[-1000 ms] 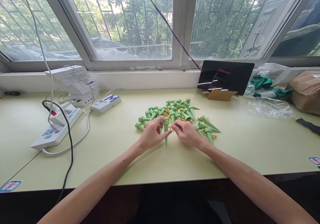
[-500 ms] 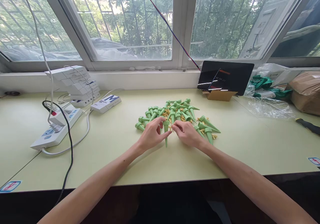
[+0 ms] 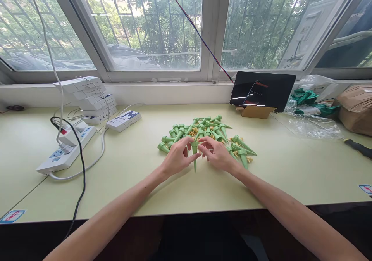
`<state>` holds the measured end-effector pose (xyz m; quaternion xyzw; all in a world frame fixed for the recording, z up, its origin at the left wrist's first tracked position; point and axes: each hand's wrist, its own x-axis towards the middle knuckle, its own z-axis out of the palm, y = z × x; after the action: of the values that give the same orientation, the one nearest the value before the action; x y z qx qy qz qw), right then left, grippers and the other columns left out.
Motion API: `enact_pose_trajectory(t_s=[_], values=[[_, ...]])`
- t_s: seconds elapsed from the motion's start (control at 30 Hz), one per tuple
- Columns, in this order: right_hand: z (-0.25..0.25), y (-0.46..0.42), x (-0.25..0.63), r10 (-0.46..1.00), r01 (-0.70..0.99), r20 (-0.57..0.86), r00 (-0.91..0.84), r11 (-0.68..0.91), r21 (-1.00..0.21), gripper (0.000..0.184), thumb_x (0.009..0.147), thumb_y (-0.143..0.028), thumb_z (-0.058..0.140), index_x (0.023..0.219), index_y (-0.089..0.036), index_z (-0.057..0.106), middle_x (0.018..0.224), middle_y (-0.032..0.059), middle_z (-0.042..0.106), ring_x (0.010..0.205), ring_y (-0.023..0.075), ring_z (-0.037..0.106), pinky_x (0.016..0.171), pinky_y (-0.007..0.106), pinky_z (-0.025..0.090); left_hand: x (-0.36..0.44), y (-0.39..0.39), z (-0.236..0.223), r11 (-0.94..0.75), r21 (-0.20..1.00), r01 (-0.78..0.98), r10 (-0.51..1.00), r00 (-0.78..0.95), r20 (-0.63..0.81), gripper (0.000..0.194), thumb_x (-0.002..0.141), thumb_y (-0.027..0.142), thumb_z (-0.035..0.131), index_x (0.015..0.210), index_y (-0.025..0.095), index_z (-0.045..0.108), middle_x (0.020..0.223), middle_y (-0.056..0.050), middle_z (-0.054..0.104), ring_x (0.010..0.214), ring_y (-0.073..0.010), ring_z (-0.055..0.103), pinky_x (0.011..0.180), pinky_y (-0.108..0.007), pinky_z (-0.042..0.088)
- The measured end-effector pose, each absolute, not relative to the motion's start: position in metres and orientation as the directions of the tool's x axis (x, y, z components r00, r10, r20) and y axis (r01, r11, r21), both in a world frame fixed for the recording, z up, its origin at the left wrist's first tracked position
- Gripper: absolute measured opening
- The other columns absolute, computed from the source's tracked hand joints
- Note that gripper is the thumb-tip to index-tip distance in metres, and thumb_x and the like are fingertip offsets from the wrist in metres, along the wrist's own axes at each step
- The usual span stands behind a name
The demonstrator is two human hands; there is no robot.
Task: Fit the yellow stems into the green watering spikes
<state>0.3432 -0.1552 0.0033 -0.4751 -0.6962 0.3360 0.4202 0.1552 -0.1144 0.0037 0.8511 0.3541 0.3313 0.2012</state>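
Note:
My left hand pinches a green plastic watering spike between thumb and fingers, its cap up and its point down, above the table. From the other side, my right hand has its thumb and fingertips closed against the spike near the cap. Any small yellow piece between those fingertips is hidden. Just behind both hands lies a heap of green spikes, mixed with small yellow plastic pieces. Several more spikes lie beside my right wrist, with yellow pieces by them.
A power strip with cables lies on the left of the table. Behind it are stacked white boxes and a single box. A tablet leans on a cardboard stand. Plastic wrapping and a black-handled tool are at right.
My right fingers have moved in against the spike's cap; the yellow piece seen between them and the spike is now covered. The left hand keeps its pinch on the spike.

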Motion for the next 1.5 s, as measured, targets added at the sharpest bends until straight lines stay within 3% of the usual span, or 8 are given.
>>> enact_pose_trajectory(t_s=[0.17, 0.37, 0.6, 0.77, 0.97, 1.3, 1.5], values=[[0.002, -0.154, 0.343, 0.935, 0.389, 0.311, -0.172, 0.354, -0.85, 0.036, 0.092, -0.048, 0.054, 0.114, -0.019, 0.057, 0.093, 0.007, 0.069, 0.082, 0.0193, 0.066, 0.063, 0.029, 0.053, 0.156, -0.118, 0.003, -0.69, 0.573, 0.444, 0.709, 0.575, 0.408, 0.03, 0.082, 0.039, 0.067, 0.102, 0.021, 0.054, 0.08, 0.004, 0.054, 0.049, -0.0054, 0.046, 0.053, -0.021, 0.042], [0.004, -0.156, 0.344, 0.916, 0.425, 0.357, -0.186, 0.402, -0.811, 0.032, 0.092, -0.048, 0.055, 0.104, -0.019, 0.061, 0.09, 0.0056, 0.068, 0.079, 0.0177, 0.065, 0.066, 0.029, 0.054, 0.156, -0.118, 0.003, -0.686, 0.587, 0.43, 0.698, 0.618, 0.363, 0.03, 0.082, 0.041, 0.067, 0.102, 0.021, 0.054, 0.078, 0.004, 0.053, 0.05, -0.0064, 0.045, 0.053, -0.021, 0.042], [0.004, -0.156, 0.343, 0.914, 0.434, 0.356, -0.195, 0.406, -0.804, 0.03, 0.091, -0.045, 0.057, 0.106, -0.019, 0.062, 0.091, 0.0054, 0.068, 0.074, 0.0166, 0.065, 0.061, 0.028, 0.053, 0.155, -0.116, 0.002, -0.675, 0.635, 0.377, 0.684, 0.642, 0.346, 0.036, 0.081, 0.044, 0.069, 0.106, 0.022, 0.055, 0.081, 0.002, 0.055, 0.056, -0.0082, 0.046, 0.054, -0.021, 0.043], [0.005, -0.154, 0.345, 0.905, 0.441, 0.396, -0.151, 0.421, -0.793, 0.026, 0.091, -0.043, 0.057, 0.102, -0.019, 0.062, 0.09, 0.0053, 0.068, 0.072, 0.0159, 0.063, 0.059, 0.026, 0.051, 0.153, -0.115, 0.003, -0.706, 0.605, 0.367, 0.651, 0.674, 0.35, 0.049, 0.08, 0.046, 0.071, 0.117, 0.024, 0.049, 0.084, 0.003, 0.054, 0.053, -0.0068, 0.048, 0.053, -0.021, 0.043], [0.01, -0.148, 0.363, 0.93, 0.508, 0.332, -0.161, 0.366, -0.779, 0.025, 0.091, -0.041, 0.055, 0.094, -0.019, 0.064, 0.086, 0.0044, 0.068, 0.059, 0.0128, 0.058, 0.055, 0.027, 0.047, 0.153, -0.113, 0.003, -0.696, 0.604, 0.388, 0.692, 0.588, 0.419, 0.031, 0.091, 0.04, 0.056, 0.115, 0.023, 0.048, 0.082, 0.004, 0.054, 0.047, -0.0043, 0.043, 0.052, -0.019, 0.04], [0.022, -0.144, 0.395, 0.931, 0.681, 0.195, -0.307, 0.358, -0.639, 0.023, 0.087, -0.04, 0.057, 0.084, -0.018, 0.067, 0.069, 0.0014, 0.064, 0.055, 0.0122, 0.05, 0.056, 0.027, 0.039, 0.155, -0.113, 0.001, -0.712, 0.567, 0.414, 0.686, 0.582, 0.436, 0.017, 0.091, 0.032, 0.054, 0.104, 0.021, 0.054, 0.076, 0.004, 0.055, 0.048, -0.0061, 0.042, 0.053, -0.021, 0.04], [0.02, -0.143, 0.401, 0.932, 0.731, 0.215, -0.293, 0.363, -0.578, 0.024, 0.089, -0.041, 0.055, 0.084, -0.02, 0.065, 0.076, 0.0018, 0.066, 0.051, 0.0111, 0.043, 0.054, 0.027, 0.036, 0.154, -0.114, 0.001, -0.707, 0.567, 0.423, 0.689, 0.592, 0.418, 0.017, 0.091, 0.031, 0.055, 0.104, 0.021, 0.055, 0.076, 0.003, 0.056, 0.048, -0.0064, 0.043, 0.055, -0.022, 0.042]])
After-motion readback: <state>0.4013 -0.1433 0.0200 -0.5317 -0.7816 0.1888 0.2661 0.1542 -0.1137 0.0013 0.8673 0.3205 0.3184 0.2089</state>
